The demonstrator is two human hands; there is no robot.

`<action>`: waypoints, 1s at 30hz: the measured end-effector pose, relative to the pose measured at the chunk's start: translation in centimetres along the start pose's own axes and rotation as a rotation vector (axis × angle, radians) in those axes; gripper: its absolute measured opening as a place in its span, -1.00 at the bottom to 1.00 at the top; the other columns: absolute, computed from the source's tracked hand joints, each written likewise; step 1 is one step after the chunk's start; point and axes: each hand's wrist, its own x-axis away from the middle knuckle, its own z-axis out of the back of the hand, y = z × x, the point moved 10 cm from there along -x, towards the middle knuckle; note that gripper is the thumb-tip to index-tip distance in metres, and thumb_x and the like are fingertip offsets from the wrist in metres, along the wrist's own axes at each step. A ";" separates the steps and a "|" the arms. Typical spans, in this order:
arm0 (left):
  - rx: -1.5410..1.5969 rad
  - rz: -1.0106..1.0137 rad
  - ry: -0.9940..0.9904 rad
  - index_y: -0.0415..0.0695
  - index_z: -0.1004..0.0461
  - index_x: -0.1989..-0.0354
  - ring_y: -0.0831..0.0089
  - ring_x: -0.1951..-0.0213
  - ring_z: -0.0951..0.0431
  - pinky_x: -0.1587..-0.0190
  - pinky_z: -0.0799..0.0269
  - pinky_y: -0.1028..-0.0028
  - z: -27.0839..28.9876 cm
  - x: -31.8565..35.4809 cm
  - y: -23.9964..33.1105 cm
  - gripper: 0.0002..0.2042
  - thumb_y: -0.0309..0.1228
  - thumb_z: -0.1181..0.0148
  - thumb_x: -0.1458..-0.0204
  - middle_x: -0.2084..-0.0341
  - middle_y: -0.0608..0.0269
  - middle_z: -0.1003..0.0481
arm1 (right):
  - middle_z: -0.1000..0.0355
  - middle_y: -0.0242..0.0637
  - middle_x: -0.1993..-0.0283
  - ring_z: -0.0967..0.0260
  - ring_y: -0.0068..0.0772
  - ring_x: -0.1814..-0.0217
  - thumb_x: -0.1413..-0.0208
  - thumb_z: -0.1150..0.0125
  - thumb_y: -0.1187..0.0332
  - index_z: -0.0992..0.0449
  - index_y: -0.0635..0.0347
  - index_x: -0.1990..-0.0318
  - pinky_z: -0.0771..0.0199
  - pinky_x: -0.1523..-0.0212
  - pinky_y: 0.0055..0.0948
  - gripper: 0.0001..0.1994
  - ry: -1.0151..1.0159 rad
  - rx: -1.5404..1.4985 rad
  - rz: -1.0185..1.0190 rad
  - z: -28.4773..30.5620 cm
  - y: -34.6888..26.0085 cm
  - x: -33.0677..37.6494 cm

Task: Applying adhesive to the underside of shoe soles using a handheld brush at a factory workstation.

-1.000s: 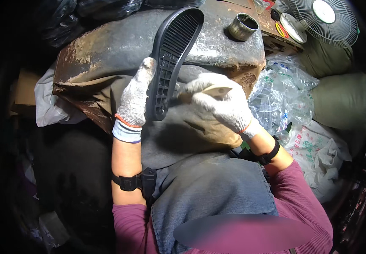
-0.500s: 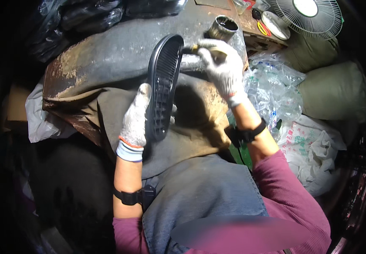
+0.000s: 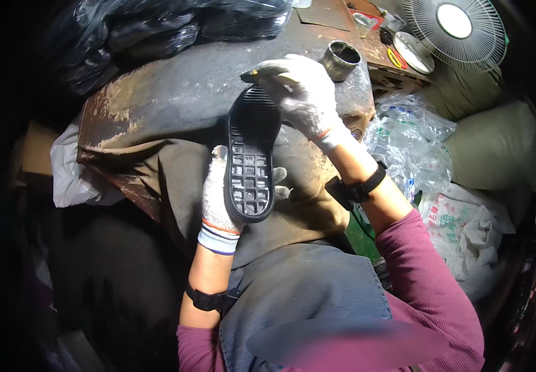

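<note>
A black shoe sole (image 3: pixel 250 164) stands nearly upright in front of me, its hollow side with the square grid turned toward me. My left hand (image 3: pixel 219 195), in a pale knit glove, grips the sole by its lower part, thumb along the left edge and fingertips showing past the right edge. At the sole's upper end is my gloved right hand (image 3: pixel 305 96), closed around a small brush (image 3: pixel 250 75). The brush's dark tip points left, at the sole's top rim; whether it touches is hard to tell. Its handle is mostly hidden by the fingers.
A metal cup (image 3: pixel 342 62) with dark stains stands beyond my right hand on the cloth-covered bench (image 3: pixel 162 93). Dark plastic-wrapped bundles (image 3: pixel 237 22) lie at the back left. A fan (image 3: pixel 454 22), yellow-handled scissors (image 3: pixel 396 57) and clear plastic bags (image 3: pixel 407 142) are on the right.
The brush has moved from the sole's right edge to its top end, with my right hand going left. The sole has turned to face me more, and my left hand has shifted right.
</note>
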 end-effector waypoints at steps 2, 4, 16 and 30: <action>0.036 -0.022 -0.028 -0.20 -0.30 -0.42 -0.44 -0.20 -0.48 -0.20 -0.34 -0.51 0.2 0.3 0.1 -0.31 0.16 0.21 -0.42 -0.26 -0.20 -0.46 | -0.62 -0.37 0.33 -0.53 -0.16 0.36 0.02 -0.45 0.38 -0.69 -0.04 0.31 -0.54 0.26 -0.26 -0.90 0.127 -0.056 -0.004 1.1 0.6 0.6; 0.058 -0.007 -0.023 -0.21 -0.26 -0.45 -0.43 -0.20 -0.47 -0.21 -0.34 -0.50 0.3 0.1 -0.1 -0.30 0.15 0.21 -0.42 -0.31 -0.19 -0.41 | -0.63 -0.39 0.31 -0.53 -0.18 0.34 0.01 -0.45 0.37 -0.71 -0.06 0.29 -0.55 0.25 -0.27 -0.89 0.090 0.068 -0.010 1.0 1.4 2.7; 0.092 0.004 -0.053 -0.21 -0.24 -0.47 -0.36 -0.21 -0.49 -0.22 -0.40 -0.38 0.7 -0.1 -0.3 -0.30 0.14 0.20 -0.42 -0.37 -0.14 -0.37 | -0.66 -0.26 0.11 -0.57 -0.15 0.06 -0.10 -0.38 0.38 -0.74 0.00 0.09 -0.56 -0.06 -0.25 -0.79 -0.130 -0.329 -0.346 -1.1 3.5 5.6; 3.640 1.099 -0.288 -0.27 -0.21 -0.44 0.10 -0.33 -0.41 -0.45 -0.18 0.00 -2.8 2.1 2.7 -0.24 0.16 0.01 -0.31 -0.31 0.00 -0.43 | -0.66 -0.38 -0.04 -0.53 -0.15 -0.22 -0.09 -0.48 0.32 -0.75 -0.04 0.07 -0.42 -0.36 -0.14 -0.77 -0.389 -0.328 0.001 -1.9 -8.2 6.1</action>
